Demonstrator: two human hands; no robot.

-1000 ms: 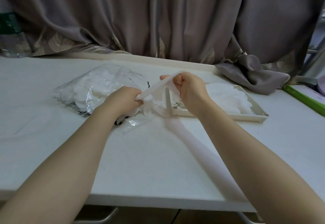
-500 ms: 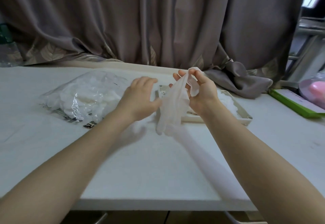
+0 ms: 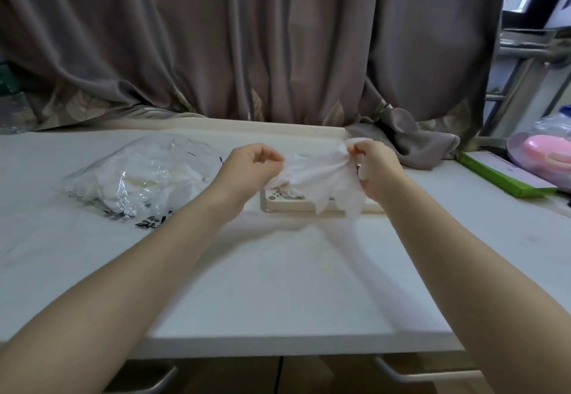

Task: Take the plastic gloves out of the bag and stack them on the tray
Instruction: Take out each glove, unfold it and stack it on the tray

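At the far left of the white worktop (image 3: 278, 285) lies the clear bag (image 3: 140, 179), slumped on its side and still bulging with crumpled plastic gloves, black print showing along its near edge. Just right of it the left hand (image 3: 247, 168) hovers above the worktop, its grip pinched on the left end of a single translucent glove (image 3: 321, 182). That glove is stretched out flat between both hands, in the air over the cream tray (image 3: 284, 205), whose near rim shows beneath it. The right hand (image 3: 377, 171) has its grip closed on the glove's right end, fingers curled round the bunched plastic. Behind hangs a grey-brown curtain (image 3: 247, 38); a green box (image 3: 506, 174) sits at the far right.
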